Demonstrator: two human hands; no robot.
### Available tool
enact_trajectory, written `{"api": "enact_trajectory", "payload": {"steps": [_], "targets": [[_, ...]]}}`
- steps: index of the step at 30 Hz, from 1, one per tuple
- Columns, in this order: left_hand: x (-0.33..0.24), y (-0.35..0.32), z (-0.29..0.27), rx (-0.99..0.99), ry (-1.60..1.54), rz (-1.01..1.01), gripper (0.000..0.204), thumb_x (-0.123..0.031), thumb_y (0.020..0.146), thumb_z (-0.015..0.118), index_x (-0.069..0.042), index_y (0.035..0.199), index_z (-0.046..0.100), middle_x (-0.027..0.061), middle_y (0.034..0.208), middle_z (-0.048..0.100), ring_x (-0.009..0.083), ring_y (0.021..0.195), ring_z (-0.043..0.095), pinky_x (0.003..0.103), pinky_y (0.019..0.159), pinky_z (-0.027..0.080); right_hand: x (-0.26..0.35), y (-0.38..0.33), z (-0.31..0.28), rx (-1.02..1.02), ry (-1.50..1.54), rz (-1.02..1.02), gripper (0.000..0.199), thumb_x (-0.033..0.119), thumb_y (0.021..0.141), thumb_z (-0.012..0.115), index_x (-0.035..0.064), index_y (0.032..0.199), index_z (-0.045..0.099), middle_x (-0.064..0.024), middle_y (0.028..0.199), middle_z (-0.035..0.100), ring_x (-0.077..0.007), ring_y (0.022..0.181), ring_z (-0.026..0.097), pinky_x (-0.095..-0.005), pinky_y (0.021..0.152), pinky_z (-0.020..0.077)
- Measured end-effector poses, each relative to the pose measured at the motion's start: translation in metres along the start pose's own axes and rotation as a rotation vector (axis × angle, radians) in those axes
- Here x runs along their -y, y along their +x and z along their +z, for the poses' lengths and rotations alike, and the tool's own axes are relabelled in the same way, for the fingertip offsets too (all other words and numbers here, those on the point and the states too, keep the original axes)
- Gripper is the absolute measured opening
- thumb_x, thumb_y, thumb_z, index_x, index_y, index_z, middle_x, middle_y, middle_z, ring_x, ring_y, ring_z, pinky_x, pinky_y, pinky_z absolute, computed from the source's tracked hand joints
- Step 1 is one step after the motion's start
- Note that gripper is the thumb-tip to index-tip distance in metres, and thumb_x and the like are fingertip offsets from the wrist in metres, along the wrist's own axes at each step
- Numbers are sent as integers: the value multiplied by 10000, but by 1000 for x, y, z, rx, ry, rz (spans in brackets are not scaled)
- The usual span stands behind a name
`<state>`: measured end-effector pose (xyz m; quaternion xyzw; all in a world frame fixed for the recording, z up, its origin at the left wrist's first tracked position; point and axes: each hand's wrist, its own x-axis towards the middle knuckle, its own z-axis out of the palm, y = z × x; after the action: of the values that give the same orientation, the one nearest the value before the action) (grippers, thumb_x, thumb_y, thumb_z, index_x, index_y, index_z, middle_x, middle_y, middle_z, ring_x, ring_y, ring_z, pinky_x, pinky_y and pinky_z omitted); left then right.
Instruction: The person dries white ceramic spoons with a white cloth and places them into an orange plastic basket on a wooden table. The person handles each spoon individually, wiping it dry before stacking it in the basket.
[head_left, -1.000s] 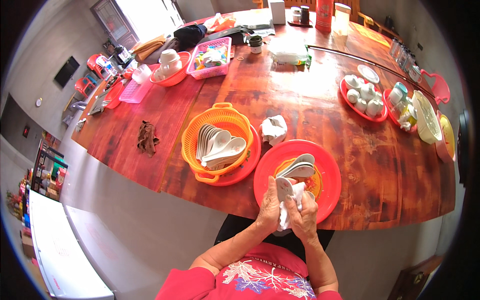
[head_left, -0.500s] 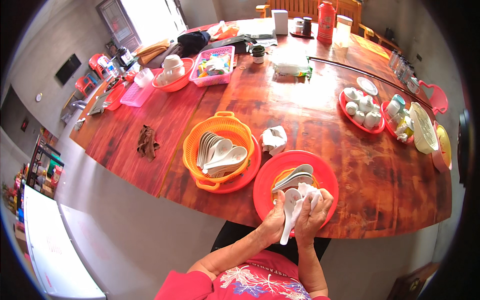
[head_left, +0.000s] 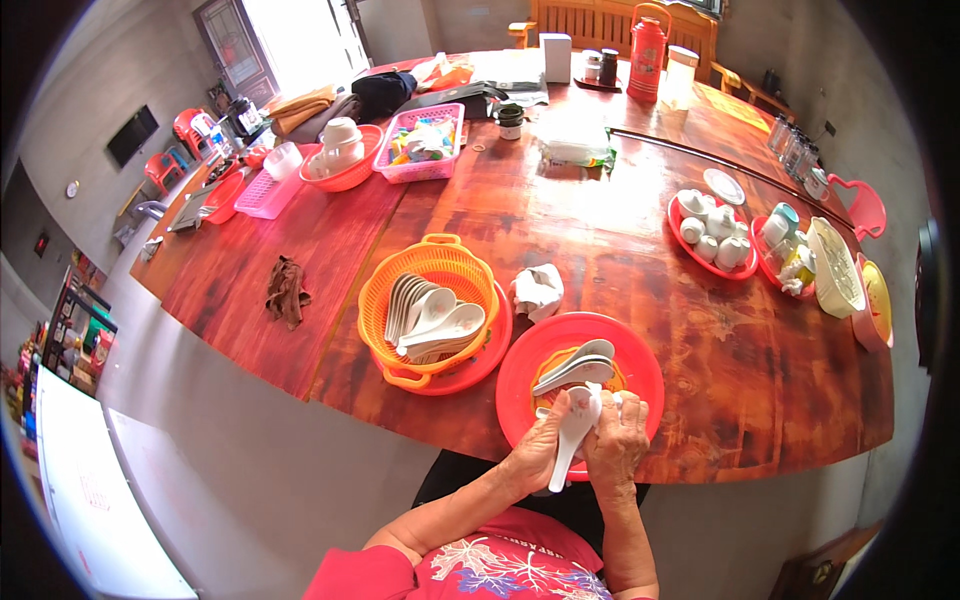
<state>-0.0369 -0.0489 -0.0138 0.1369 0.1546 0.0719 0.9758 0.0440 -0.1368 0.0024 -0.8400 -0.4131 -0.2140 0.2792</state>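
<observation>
White spoon (head_left: 572, 437) in both hands, above red plate's (head_left: 640, 362) near rim.

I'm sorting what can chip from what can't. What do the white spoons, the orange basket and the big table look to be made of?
White spoons: probably glazed ceramic, thick-walled, smooth and shiny, though melamine is possible. Orange basket: moulded plastic, with a slotted wall and loop handles. Table: reddish wood with visible grain under a glossy varnish that reflects light. The spoon in both hands looks the same as the others.
</observation>
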Motion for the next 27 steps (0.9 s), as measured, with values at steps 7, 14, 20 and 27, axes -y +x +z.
{"api": "enact_trajectory", "payload": {"steps": [7,14,20,27], "targets": [[0,-6,-9,45,125,-103,311,-169,959,489,-57,1248,466,75,1190,548,192,1062,569,402,895,507,-12,14,-6,47,118,72,160,104,764,625,43,912,625,-116,832,543,-295,748,573,-410,616,477],[3,-9,4,16,89,-36,356,-260,1005,360,-89,1314,407,64,1238,512,181,1109,536,433,941,460,-9,17,2,134,1101,547,198,182,938,549,-6,947,610,-22,766,588,-82,668,535,-252,578,433],[-3,-2,19,-59,102,171,444,-374,995,382,-126,1363,380,25,1133,543,116,974,543,287,819,470,16,3,-4,295,1366,675,256,228,937,564,9,1061,608,-4,855,610,-45,736,527,-219,625,431],[-15,2,13,-256,584,607,452,-334,978,449,-58,1335,416,54,1156,575,88,969,525,244,839,443,35,-15,-15,458,1201,543,161,163,931,552,10,980,570,9,720,577,-54,590,523,-221,505,414]]}}
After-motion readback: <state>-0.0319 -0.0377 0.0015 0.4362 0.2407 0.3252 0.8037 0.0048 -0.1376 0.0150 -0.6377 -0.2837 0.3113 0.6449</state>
